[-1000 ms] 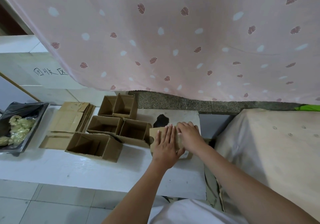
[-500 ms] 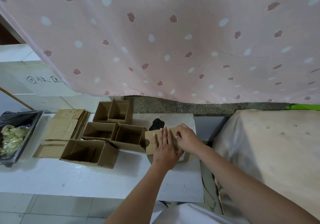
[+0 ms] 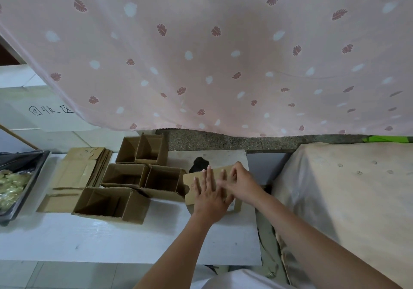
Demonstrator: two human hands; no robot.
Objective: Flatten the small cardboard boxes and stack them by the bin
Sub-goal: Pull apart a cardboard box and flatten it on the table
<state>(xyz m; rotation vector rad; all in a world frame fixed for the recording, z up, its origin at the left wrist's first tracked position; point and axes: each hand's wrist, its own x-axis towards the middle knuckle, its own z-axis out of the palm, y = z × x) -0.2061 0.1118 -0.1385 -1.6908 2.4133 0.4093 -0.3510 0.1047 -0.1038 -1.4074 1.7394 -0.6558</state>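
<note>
From the head view, the left hand (image 3: 210, 193) lies with straight fingers spread flat on a collapsed cardboard box (image 3: 202, 182) at the right end of the white desk (image 3: 111, 239), pressing it down. The right hand (image 3: 242, 182) sits just beside it on the box's far right part, fingers curled as if pinching a flap or edge, though what exactly it holds is hidden. The box's long axis runs roughly left to right across the desk, directly under both hands. The stack of flattened boxes (image 3: 76, 172) lies well to the left, next to the black bin (image 3: 29, 177), with four open boxes (image 3: 125, 177) standing between. The finished piece would likely have to travel leftward over or around those, and the left hand is the nearer one for that carry.
</note>
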